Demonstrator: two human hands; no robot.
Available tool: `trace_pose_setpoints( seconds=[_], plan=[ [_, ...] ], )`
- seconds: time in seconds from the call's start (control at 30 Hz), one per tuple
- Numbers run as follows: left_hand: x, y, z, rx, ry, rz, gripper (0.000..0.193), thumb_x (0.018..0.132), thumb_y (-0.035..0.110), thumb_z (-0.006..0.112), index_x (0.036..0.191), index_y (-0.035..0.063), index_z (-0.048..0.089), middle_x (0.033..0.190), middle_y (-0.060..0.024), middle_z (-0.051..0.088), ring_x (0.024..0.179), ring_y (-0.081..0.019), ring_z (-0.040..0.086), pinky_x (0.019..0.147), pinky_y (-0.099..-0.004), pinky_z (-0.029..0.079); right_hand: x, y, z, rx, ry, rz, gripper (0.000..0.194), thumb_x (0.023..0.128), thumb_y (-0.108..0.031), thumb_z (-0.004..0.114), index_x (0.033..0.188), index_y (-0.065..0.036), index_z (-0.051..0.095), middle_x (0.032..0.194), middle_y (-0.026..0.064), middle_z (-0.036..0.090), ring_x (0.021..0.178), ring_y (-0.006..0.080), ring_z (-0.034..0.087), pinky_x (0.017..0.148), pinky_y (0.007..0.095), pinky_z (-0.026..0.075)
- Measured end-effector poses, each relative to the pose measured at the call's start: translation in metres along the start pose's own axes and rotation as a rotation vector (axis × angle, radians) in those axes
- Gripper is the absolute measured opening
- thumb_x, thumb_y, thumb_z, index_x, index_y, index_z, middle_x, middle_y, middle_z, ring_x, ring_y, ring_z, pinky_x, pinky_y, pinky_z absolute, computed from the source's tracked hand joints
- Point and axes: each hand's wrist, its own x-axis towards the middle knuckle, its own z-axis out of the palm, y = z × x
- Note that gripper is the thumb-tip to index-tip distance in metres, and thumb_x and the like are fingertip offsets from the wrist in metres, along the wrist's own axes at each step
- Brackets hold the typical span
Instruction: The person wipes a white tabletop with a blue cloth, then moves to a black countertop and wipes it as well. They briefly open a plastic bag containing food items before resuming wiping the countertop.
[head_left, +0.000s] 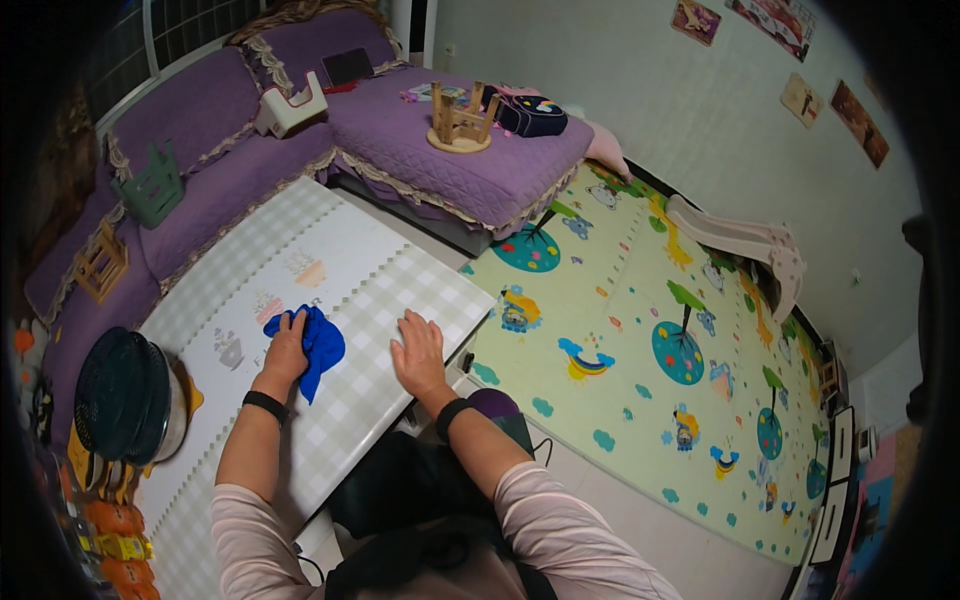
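A checked tablecloth (390, 300) with printed potted plants covers the table before me. On it lies a crumpled blue cloth (322, 346), and my left hand (287, 351) presses down on its left part with the fingers over the fabric. To the right, near the table's edge, my right hand (418, 354) rests flat on the tablecloth with its fingers slightly apart and nothing in it. Each wrist wears a black band.
Dark green baskets in a stacked bowl (124, 397) stand at the table's left, near orange and yellow packets (120, 546). A purple sofa (450, 169) bears an upturned wooden stool (459, 127) and a backpack (536, 114). A patterned play mat (630, 375) covers the floor at right.
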Motion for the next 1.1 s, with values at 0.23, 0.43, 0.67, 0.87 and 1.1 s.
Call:
trace_pose_setpoints(
  seconds=[0.23,0.43,0.67,0.87,1.1],
  plan=[
    [0.014,-0.008,0.001,0.146,-0.101,0.013,0.039,0.069,-0.001,0.059,0.107,0.0056,0.063,0.103,-0.0151,0.061,0.097,-0.0375,0.055,0.085,-0.0423,0.045,0.000,0.001,0.001,0.002,0.007,-0.007,0.039,0.085,-0.017,0.057,0.119,0.000,0.051,0.129,0.0198,0.048,0.121,0.0331,0.043,0.104,0.0496,0.028],
    [0.011,-0.008,-0.002,0.239,-0.023,0.022,0.035,0.070,0.001,0.060,0.103,0.0102,0.066,0.099,-0.0113,0.062,0.095,-0.0350,0.056,0.081,-0.0423,0.046,0.000,0.001,0.000,0.018,-0.002,-0.010,0.040,0.085,-0.017,0.057,0.120,0.000,0.050,0.130,0.0197,0.047,0.121,0.0328,0.043,0.103,0.0493,0.028],
    [0.040,-0.037,0.018,-0.027,-0.046,-0.018,0.038,0.072,-0.002,0.058,0.109,0.0053,0.061,0.113,-0.0185,0.055,0.103,-0.0377,0.055,0.089,-0.0417,0.046,0.001,0.000,-0.003,0.031,-0.011,-0.031,0.041,0.084,-0.016,0.057,0.121,0.001,0.049,0.131,0.0201,0.046,0.122,0.0331,0.043,0.103,0.0494,0.029],
    [0.085,-0.018,0.035,0.027,-0.032,-0.038,0.048,0.072,0.006,0.068,0.118,0.0058,0.054,0.115,-0.0193,0.053,0.105,-0.0387,0.053,0.090,-0.0437,0.045,0.002,-0.001,-0.007,0.076,0.009,-0.039,0.039,0.084,-0.013,0.056,0.119,0.003,0.049,0.130,0.0218,0.047,0.120,0.0355,0.044,0.102,0.0498,0.029],
    [0.130,0.035,0.064,-0.026,0.021,0.073,0.049,0.072,0.005,0.066,0.120,0.0060,0.053,0.122,-0.0186,0.051,0.114,-0.0415,0.047,0.096,-0.0457,0.041,0.001,0.001,-0.006,0.102,0.022,-0.052,0.039,0.084,-0.012,0.056,0.119,0.003,0.049,0.131,0.0216,0.046,0.121,0.0356,0.044,0.102,0.0496,0.029]
  ],
)
